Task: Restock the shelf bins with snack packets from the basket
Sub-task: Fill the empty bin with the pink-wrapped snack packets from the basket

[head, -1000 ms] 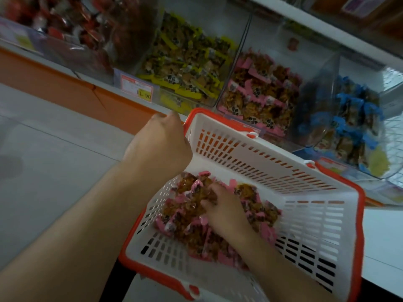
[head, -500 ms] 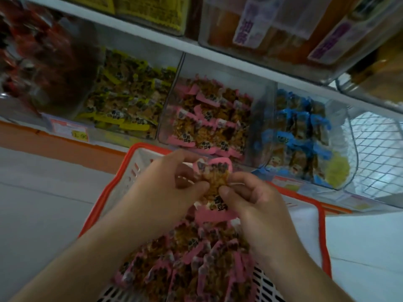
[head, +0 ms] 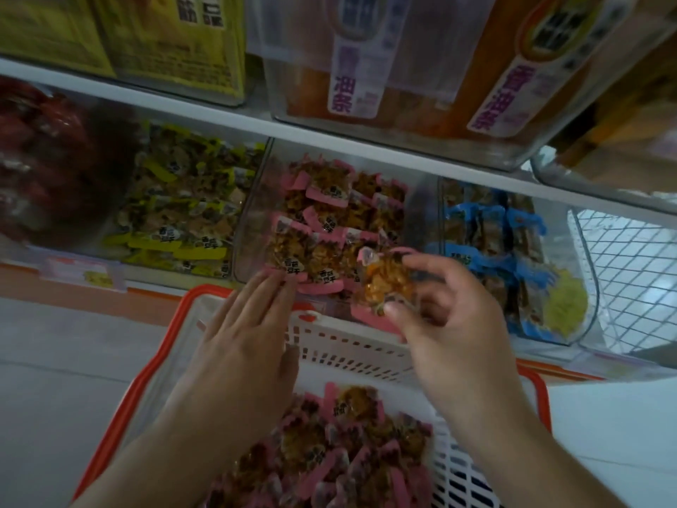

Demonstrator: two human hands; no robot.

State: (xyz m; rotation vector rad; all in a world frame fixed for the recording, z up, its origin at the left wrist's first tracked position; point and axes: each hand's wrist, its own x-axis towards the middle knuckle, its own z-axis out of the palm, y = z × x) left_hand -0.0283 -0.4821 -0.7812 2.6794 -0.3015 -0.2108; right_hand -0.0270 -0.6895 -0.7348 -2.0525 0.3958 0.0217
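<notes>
Pinching one pink packet [head: 384, 284] w/ your right hand [head: 454, 324], you're holding it just in front of the pink bin [head: 252, 214], above the basket [head: 351, 346]. Left hand [head: 245, 342] is lying flat, fingers straight, tips at the bin's front. Risk: that loose fingertip pinch is inviting a drop short of the bin.

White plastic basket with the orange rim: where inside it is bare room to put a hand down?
The white plastic basket with the orange rim shows bare floor along its far wall, between the left hand and the right hand, and in its right corner. The near part is crowded with pink-edged snack packets.
</notes>
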